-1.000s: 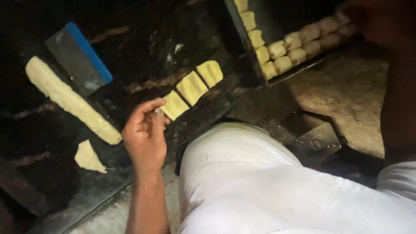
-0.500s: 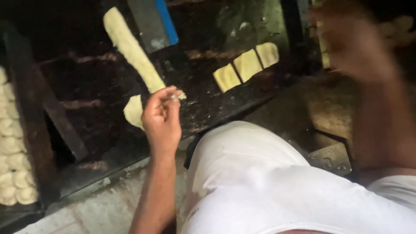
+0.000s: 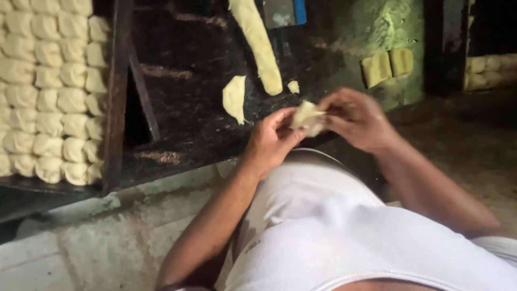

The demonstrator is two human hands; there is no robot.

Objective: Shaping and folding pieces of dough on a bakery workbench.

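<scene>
Both hands meet over the near edge of the dark work surface (image 3: 204, 108), pinched together on one small piece of pale dough (image 3: 307, 117). The left hand (image 3: 272, 141) grips it from the near left with thumb and fingertips curled under, while the right hand (image 3: 355, 117) closes on it from the right, fingers bent over the top; holding it between both sets of fingertips, up off the surface, looks suited to folding or shaping so soft a lump. Just beyond the hands, toward the middle of the surface, lie a flat teardrop scrap of dough (image 3: 235, 97) and a tiny crumb-sized bit (image 3: 293, 86), both beside the near end of a long rope of dough (image 3: 258, 43) that runs away to the far edge, handy for taking the next piece. At that far edge rests a scraper with a blue handle (image 3: 285, 12), partly cut off by the frame. To the right, on a greenish patch of the surface, two squarish cut pieces (image 3: 388, 66) sit side by side, touching. At the left edge a tray (image 3: 116, 91) carries close rows of shaped dough pieces (image 3: 48, 91), packed touching. Another tray with similar pieces (image 3: 487, 70) shows at the far right, dim. Below is the person's white shirt (image 3: 344, 237).
</scene>
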